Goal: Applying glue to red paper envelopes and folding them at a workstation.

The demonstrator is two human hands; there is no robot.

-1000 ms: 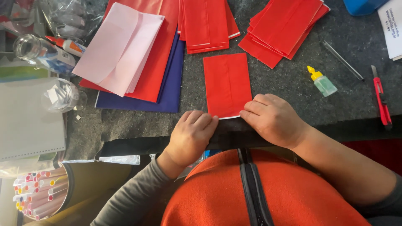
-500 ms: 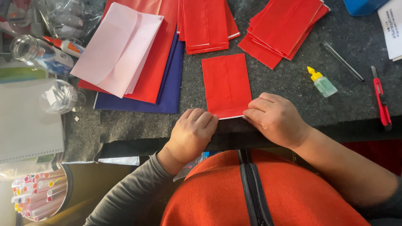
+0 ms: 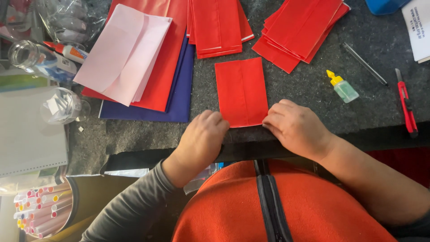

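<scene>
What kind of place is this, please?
Probably a paper-craft worktable: stacks of folded red paper, a glue bottle and a red knife lie on a grey mat.

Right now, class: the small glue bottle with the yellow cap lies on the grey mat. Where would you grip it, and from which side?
Grip the glue bottle around its pale green body, not the narrow yellow cap. It lies tilted, cap toward the far left, so probably come from above with fingers across its width. The right hand is nearest; the mat around it is bare.
</scene>
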